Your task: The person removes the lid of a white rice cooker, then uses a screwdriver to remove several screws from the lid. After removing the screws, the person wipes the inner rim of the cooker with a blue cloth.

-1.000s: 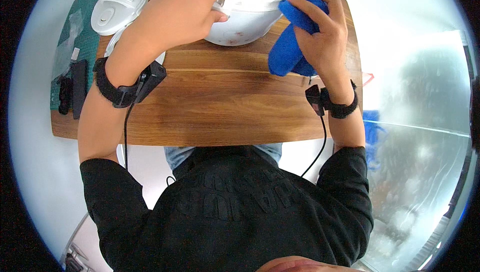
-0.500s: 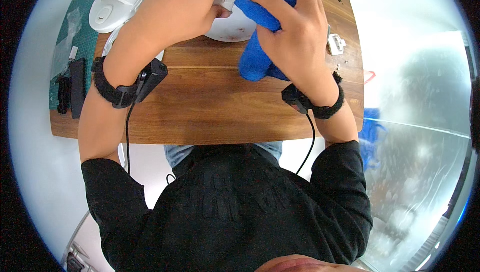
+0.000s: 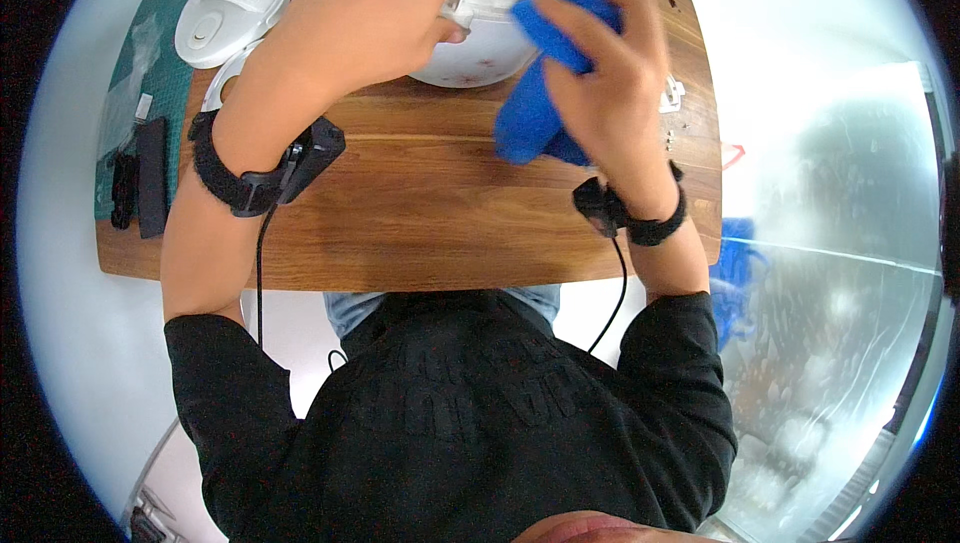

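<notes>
A white rice cooker (image 3: pixel 470 53) with its dark inner pot showing stands at the far middle of the wooden table (image 3: pixel 430 213). My left hand (image 3: pixel 370 13) grips the cooker's near left rim. In my right hand (image 3: pixel 605 93) is a blue cloth (image 3: pixel 535 108), pressed against the cooker's front right wall, with part of the cloth hanging down toward the tabletop. Both wrists carry black bands with cables running down.
The cooker's open white lid (image 3: pixel 235 8) lies at the far left. A green mat (image 3: pixel 150 93) at the left edge holds black items (image 3: pixel 140 183). A small white part (image 3: pixel 672 95) sits near the right edge. A blue object (image 3: pixel 740 263) lies on the floor to the right.
My right hand has slid the blue cloth from the cooker's right side across its front wall toward the left, then slightly back right. The left hand stays on the rim.
</notes>
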{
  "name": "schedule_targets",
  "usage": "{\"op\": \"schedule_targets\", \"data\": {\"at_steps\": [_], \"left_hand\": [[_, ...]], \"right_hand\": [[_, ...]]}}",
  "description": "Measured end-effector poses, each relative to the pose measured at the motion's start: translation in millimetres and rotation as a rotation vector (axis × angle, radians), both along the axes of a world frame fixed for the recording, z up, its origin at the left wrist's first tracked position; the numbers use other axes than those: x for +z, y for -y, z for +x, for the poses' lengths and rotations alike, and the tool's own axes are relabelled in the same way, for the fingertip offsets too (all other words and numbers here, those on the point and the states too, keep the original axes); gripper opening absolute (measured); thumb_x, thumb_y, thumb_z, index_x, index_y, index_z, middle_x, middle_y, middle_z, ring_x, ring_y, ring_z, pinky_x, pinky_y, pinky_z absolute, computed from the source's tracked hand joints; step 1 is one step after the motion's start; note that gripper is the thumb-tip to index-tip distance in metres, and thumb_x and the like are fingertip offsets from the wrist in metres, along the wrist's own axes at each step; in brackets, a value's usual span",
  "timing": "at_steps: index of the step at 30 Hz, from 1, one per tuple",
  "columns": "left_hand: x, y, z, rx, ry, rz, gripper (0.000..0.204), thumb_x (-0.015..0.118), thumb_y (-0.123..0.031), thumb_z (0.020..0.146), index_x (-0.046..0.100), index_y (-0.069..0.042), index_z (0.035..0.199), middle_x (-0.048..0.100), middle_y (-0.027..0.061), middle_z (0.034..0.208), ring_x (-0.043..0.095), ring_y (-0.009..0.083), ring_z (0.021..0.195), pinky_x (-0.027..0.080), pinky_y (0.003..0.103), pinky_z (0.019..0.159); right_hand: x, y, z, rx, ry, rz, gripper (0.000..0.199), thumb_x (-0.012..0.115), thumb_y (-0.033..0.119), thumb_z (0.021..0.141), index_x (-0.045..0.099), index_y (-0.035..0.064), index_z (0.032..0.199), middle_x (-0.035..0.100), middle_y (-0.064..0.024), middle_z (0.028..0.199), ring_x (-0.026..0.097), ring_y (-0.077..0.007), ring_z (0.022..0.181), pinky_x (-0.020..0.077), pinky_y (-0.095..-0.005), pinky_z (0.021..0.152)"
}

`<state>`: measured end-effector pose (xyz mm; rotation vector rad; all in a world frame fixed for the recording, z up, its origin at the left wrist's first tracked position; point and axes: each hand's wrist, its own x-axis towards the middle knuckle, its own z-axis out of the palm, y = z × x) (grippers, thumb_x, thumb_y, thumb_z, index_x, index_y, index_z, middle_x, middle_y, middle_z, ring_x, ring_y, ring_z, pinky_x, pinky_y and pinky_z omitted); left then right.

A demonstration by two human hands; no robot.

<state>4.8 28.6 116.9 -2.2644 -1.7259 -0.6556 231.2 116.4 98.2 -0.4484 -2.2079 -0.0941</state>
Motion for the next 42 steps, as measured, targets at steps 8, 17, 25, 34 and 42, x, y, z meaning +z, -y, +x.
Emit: {"op": "schedule_targets", "data": {"at_steps": [8,17,25,34,42], "left_hand": [[4.8,2.9,1.4,-0.018,-0.001,-0.019,0.042,0.080,-0.022,0.081,0.069,-0.008,0.119,0.068,0.0132,0.108,0.065,0.0365,0.102,0.054,0.045,0.084],[3.0,1.7,4.2,0.033,0.029,-0.010,0.043,0.082,-0.021,0.077,0.070,-0.009,0.117,0.067,0.0101,0.102,0.066,0.0341,0.096,0.053,0.044,0.077],[5.3,-0.7,6.7,0.036,0.001,0.007,0.045,0.084,-0.020,0.073,0.070,-0.009,0.115,0.066,0.0100,0.098,0.065,0.0335,0.097,0.054,0.044,0.078],[1.2,0.2,8.7,0.049,0.039,0.044,0.045,0.084,-0.019,0.073,0.070,-0.010,0.115,0.066,0.0095,0.100,0.064,0.0336,0.099,0.053,0.043,0.081],[-2.1,0.5,12.2,0.086,0.010,0.054,0.046,0.084,-0.016,0.072,0.070,-0.011,0.116,0.066,0.0095,0.102,0.064,0.0335,0.101,0.053,0.043,0.083]], "right_hand": [[-1.2,-14.1,13.8,-0.055,-0.026,-0.049,0.040,0.074,0.001,0.064,0.080,0.0159,0.101,0.064,-0.0133,0.106,0.063,-0.0358,0.099,0.0537,-0.0438,0.085],[19.4,-31.8,9.0,-0.122,-0.055,0.038,0.036,0.073,0.000,0.069,0.080,0.0163,0.101,0.065,-0.0128,0.110,0.063,-0.0353,0.099,0.0540,-0.0449,0.084],[13.5,-4.1,-12.3,-0.034,-0.016,0.037,0.042,0.067,-0.001,0.065,0.075,0.0166,0.102,0.060,-0.0130,0.107,0.059,-0.0374,0.096,0.0534,-0.0458,0.079],[30.9,-34.3,6.0,-0.120,0.082,-0.065,0.036,0.067,-0.005,0.070,0.074,0.0115,0.101,0.062,-0.0156,0.108,0.059,-0.0392,0.101,0.0519,-0.0474,0.084],[44.2,-6.0,-8.6,-0.065,0.170,-0.067,0.036,0.066,-0.008,0.069,0.072,0.0064,0.102,0.059,-0.0173,0.102,0.058,-0.0388,0.096,0.0511,-0.0465,0.078]]}}
